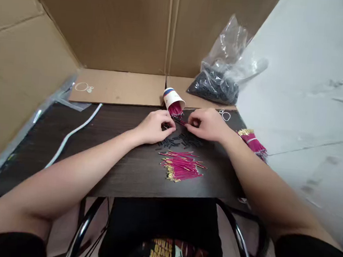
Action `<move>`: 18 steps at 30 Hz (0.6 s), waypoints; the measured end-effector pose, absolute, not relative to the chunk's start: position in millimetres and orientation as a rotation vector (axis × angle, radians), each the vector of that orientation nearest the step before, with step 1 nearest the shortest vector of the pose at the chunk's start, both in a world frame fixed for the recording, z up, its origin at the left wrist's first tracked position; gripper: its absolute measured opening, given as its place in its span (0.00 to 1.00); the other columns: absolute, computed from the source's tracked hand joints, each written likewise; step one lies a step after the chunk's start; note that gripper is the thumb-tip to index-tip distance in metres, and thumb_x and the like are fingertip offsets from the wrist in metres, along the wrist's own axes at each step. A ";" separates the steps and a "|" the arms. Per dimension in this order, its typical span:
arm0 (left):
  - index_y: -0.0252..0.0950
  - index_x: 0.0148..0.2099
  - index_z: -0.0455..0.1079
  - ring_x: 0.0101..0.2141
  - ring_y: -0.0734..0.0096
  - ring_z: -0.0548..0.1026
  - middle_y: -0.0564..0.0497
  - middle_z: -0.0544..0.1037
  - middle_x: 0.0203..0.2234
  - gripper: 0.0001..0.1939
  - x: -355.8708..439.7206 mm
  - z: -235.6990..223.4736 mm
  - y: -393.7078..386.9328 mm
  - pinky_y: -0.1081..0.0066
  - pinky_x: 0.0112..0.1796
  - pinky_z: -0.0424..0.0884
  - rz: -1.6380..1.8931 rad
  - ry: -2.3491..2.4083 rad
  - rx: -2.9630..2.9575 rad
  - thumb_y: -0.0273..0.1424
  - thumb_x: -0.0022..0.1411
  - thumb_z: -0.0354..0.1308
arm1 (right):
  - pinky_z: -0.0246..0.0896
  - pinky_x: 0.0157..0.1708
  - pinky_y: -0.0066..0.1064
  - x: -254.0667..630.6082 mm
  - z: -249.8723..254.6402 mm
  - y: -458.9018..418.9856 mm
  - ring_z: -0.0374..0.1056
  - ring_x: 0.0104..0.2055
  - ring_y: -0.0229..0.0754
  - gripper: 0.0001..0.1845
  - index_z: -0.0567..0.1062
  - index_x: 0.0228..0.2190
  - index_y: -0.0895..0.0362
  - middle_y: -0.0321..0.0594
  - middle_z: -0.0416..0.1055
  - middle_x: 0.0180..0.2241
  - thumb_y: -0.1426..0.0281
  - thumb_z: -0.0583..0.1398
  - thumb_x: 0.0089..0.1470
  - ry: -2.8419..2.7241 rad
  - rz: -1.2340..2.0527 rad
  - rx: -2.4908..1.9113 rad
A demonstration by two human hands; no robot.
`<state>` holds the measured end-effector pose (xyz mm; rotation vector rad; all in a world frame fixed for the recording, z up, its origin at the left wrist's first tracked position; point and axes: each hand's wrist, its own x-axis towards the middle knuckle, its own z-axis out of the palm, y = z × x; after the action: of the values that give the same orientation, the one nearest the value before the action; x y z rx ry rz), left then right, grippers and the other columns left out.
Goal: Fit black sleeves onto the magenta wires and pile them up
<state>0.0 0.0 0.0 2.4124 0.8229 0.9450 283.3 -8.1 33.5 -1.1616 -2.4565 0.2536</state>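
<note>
Printed shirt (168, 254) up front, then loose pink wires (184, 167) on the dark table (137, 173). Right hand (206, 123)'s pinching a pink wire (182, 122) by the tipped cup (172, 98); left hand (156, 127)'s near black tubes (168, 142), can't tell if its fingertips meet.

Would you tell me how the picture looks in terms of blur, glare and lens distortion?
Head view: wide-angle stretch toward the edges, most on the arms; bright glints on the bag and the chair's metal; the wall looks pale and hazy, its far corners smeared; the pins are discernible, but fine detail at the fingertips is too small to tell.
</note>
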 end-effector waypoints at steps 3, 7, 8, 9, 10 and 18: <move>0.36 0.40 0.85 0.42 0.61 0.82 0.46 0.85 0.41 0.03 -0.7 1.5 -1.4 0.58 0.50 0.77 0.923 0.857 2.412 0.26 0.70 0.72 | 0.56 0.37 0.36 282.9 34.8 -10.2 0.69 0.33 0.42 0.08 0.81 0.33 0.56 0.38 0.78 0.31 0.66 0.68 0.63 -2.469 0.290 -1.154; 0.35 0.40 0.84 0.41 0.62 0.81 0.47 0.84 0.39 0.02 -0.7 3.0 -3.5 0.59 0.49 0.77 0.913 0.880 2.405 0.26 0.69 0.72 | 0.56 0.38 0.36 280.5 36.3 -11.2 0.69 0.33 0.41 0.05 0.82 0.34 0.56 0.37 0.77 0.31 0.69 0.67 0.63 -2.520 0.351 -1.176; 0.35 0.40 0.84 0.41 0.62 0.81 0.47 0.84 0.39 0.02 -0.6 3.4 -3.9 0.60 0.48 0.77 0.915 0.882 2.402 0.26 0.69 0.71 | 0.56 0.38 0.36 279.8 36.9 -11.4 0.69 0.33 0.41 0.04 0.82 0.35 0.56 0.37 0.77 0.31 0.69 0.67 0.64 -2.533 0.363 -1.191; 0.35 0.40 0.84 0.40 0.63 0.80 0.47 0.83 0.39 0.02 -0.5 3.7 -4.2 0.60 0.48 0.77 0.920 0.882 2.398 0.26 0.69 0.71 | 0.55 0.38 0.37 279.1 37.7 -11.6 0.69 0.33 0.41 0.05 0.82 0.35 0.56 0.38 0.78 0.31 0.69 0.67 0.65 -2.542 0.373 -1.217; 0.35 0.40 0.84 0.40 0.64 0.80 0.47 0.83 0.39 0.01 -0.5 4.1 -4.3 0.60 0.48 0.77 0.928 0.884 2.392 0.26 0.69 0.71 | 0.55 0.38 0.37 278.4 38.7 -12.0 0.68 0.33 0.41 0.05 0.82 0.36 0.56 0.38 0.78 0.32 0.69 0.67 0.66 -2.550 0.382 -1.249; 0.35 0.49 0.85 0.42 0.63 0.80 0.46 0.83 0.43 0.06 -3.1 3.1 -1.7 0.60 0.49 0.79 0.948 0.931 2.338 0.28 0.71 0.73 | 0.53 0.40 0.40 267.8 42.4 -21.4 0.71 0.40 0.50 0.07 0.78 0.41 0.57 0.49 0.81 0.42 0.71 0.61 0.75 -2.737 0.230 -1.377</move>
<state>-3.1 -1.7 3.1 2.3381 0.9309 0.9478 267.8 -21.4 42.4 -1.3769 -2.7371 0.2298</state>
